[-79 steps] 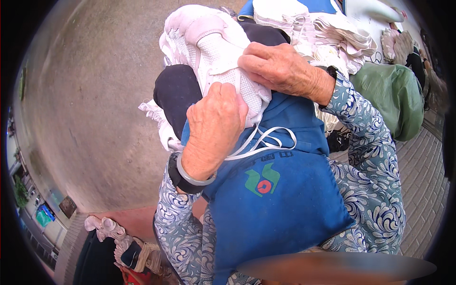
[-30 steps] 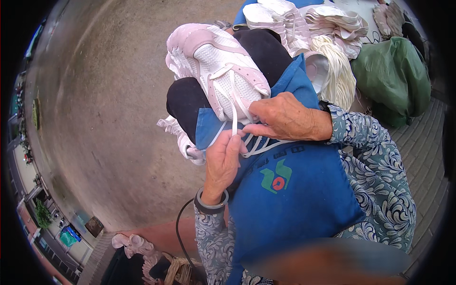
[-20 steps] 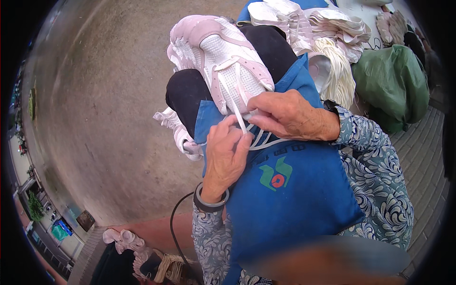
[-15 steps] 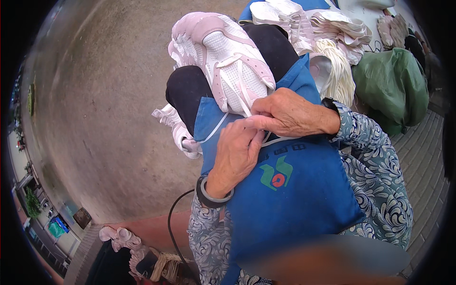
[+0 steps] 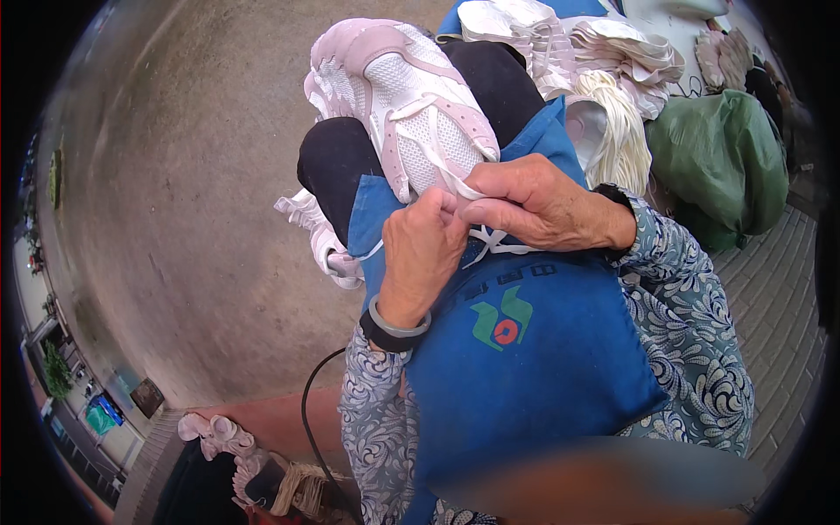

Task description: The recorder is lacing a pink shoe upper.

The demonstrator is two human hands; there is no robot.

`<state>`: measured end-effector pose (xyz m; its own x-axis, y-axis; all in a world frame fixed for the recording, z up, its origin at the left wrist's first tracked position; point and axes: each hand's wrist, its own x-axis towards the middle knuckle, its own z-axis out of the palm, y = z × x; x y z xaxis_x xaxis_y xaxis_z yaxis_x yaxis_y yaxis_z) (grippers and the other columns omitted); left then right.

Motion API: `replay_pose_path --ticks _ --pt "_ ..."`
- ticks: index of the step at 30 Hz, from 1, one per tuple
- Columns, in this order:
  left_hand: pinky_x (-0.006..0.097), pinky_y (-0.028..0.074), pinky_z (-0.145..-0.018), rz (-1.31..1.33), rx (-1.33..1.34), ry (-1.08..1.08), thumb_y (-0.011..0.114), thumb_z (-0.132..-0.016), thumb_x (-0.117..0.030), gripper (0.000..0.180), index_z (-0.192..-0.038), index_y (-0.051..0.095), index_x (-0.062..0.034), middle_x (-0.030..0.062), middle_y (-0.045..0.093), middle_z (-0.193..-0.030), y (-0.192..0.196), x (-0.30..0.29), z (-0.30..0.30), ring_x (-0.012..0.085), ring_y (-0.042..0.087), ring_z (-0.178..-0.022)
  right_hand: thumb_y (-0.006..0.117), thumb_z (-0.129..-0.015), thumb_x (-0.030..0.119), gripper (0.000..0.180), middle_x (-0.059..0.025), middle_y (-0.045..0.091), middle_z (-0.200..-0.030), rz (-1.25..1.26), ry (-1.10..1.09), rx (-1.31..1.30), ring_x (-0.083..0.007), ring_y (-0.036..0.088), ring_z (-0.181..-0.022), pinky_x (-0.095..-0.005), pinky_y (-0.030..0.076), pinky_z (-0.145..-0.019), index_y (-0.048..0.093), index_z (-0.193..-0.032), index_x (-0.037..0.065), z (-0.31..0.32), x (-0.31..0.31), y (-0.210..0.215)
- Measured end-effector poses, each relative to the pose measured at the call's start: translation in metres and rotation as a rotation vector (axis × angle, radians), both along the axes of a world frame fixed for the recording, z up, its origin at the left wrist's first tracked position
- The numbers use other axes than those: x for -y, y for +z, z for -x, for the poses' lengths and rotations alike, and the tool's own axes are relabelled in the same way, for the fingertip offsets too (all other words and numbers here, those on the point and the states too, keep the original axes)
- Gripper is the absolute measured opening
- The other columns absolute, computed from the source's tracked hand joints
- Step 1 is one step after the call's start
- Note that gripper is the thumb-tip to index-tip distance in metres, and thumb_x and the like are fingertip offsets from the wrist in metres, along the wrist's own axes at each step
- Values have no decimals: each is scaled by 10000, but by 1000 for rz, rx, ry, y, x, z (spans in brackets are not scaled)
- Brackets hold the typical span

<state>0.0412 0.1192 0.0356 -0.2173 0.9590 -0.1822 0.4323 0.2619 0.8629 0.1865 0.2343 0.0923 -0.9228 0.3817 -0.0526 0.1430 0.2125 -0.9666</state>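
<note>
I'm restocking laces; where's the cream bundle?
In the head view, the cream lace bundle is at upper right, left of the green bag and above the right hand.

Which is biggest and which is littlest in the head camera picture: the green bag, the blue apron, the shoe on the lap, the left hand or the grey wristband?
1. Blue apron
2. Shoe and green bag: too alike to rank
3. Left hand
4. Grey wristband

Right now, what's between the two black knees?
In the head view, a pink-and-white shoe lies between the left knee and the right knee.
</note>
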Motion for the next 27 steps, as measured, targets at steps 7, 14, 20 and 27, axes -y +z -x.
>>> replay_pose_path --ticks 7,14,20,27 --pt "401 442 -463 -18 -71 53 680 -847 -201 239 -727 554 -36 140 587 -558 0 0 -2 330 592 -492 569 -942 154 200 -109 595 -751 -426 -246 79 -238 579 -661 -324 458 -601 631 -862 -18 -17 -23 -11" --pt "400 435 -459 -29 -367 -9 699 -848 -248 317 -673 520 -54 138 581 -561 11 -13 3 331 591 -493 683 -825 142 118 -99 631 -767 -641 -325 153 -289 631 -696 -366 492 -608 656 -857 31 -23 -19 -4" --pt "307 408 -458 13 -103 101 668 -872 -183 253 -696 590 -18 48 570 -522 8 -9 4 113 552 -477 683 -824 142 121 -108 633 -783 -607 -336 192 -303 632 -704 -375 495 -618 634 -844 33 -28 -23 -10" --pt "290 517 -538 5 478 183 594 -909 -113 131 -836 560 -11 16 571 -652 10 9 30 99 545 -543 666 -832 97 60 -78 595 -761 -615 -299 86 -271 599 -640 -339 486 -573 641 -843 43 -43 -43 -1"
